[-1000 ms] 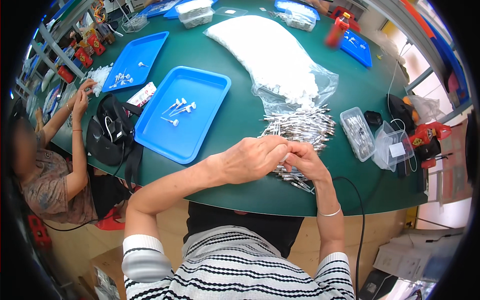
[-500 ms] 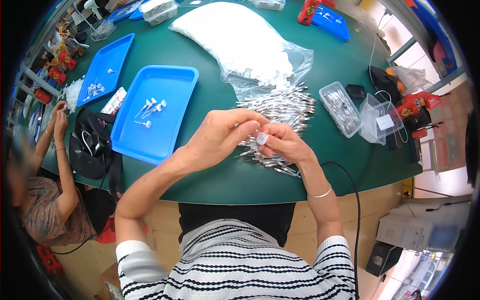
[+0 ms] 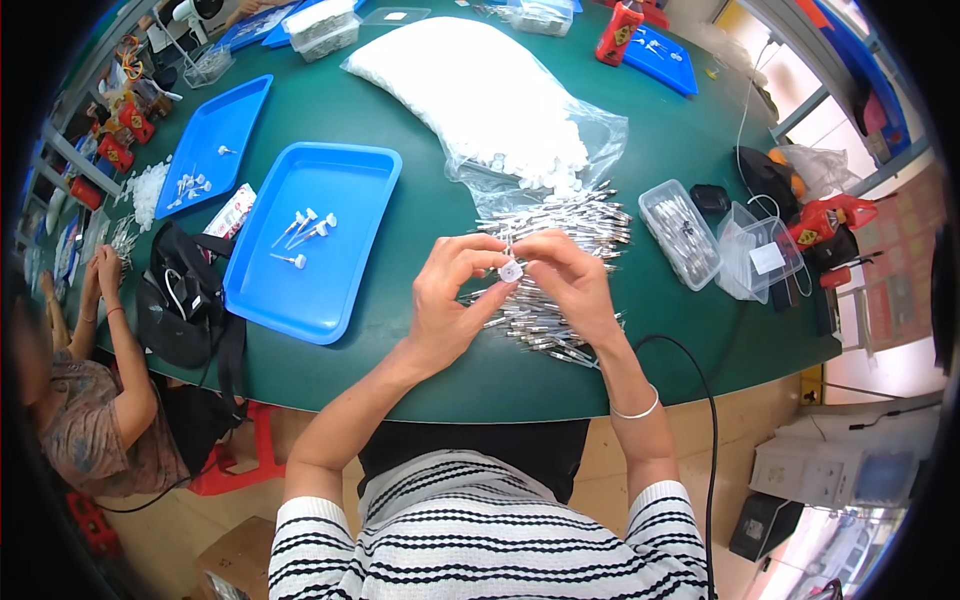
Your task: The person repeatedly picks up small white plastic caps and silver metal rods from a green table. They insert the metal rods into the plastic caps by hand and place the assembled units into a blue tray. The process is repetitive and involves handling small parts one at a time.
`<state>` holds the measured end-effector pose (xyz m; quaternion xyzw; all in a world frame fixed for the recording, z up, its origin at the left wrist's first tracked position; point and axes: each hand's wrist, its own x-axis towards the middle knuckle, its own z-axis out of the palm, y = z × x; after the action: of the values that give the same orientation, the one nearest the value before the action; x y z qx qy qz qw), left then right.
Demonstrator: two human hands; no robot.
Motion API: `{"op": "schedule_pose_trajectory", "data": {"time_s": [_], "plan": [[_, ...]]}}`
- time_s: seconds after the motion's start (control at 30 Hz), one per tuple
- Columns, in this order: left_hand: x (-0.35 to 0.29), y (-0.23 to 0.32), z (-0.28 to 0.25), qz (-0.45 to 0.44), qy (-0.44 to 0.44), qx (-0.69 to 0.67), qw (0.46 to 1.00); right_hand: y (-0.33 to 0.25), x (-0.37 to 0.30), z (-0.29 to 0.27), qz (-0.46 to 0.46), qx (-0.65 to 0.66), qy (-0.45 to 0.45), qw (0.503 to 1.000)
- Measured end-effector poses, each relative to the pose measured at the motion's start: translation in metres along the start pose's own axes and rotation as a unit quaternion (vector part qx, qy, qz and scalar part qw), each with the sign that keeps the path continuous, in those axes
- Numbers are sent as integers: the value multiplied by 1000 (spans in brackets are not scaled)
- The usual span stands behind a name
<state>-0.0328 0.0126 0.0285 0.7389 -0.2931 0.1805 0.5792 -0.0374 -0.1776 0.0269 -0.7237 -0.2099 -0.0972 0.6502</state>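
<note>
The left hand (image 3: 445, 295) and right hand (image 3: 580, 290) meet over the green surface (image 3: 480, 392), each grip pinching from its own side a white cap (image 3: 511, 271) held between them, a thin metal stem (image 3: 508, 240) showing just above it. Under and behind the hands lies a loose pile of metal rods (image 3: 555, 318), next to the mouth of a clear bag of white pieces (image 3: 470, 90). To the left, a blue tray (image 3: 350, 200) holds several capped rods (image 3: 302, 228); to the right stands a clear box (image 3: 697, 283) of rods.
</note>
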Motion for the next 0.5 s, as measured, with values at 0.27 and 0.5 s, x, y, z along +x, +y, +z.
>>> {"op": "schedule_pose_trajectory", "data": {"time_s": [0.27, 0.5], "plan": [[-2, -10, 3, 56, 24, 100, 993, -21, -2, 12, -56, -124, 57, 989], [-5, -18, 6, 86, 15, 144, 986, -16, -4, 16, -98, -238, 69, 964]]}}
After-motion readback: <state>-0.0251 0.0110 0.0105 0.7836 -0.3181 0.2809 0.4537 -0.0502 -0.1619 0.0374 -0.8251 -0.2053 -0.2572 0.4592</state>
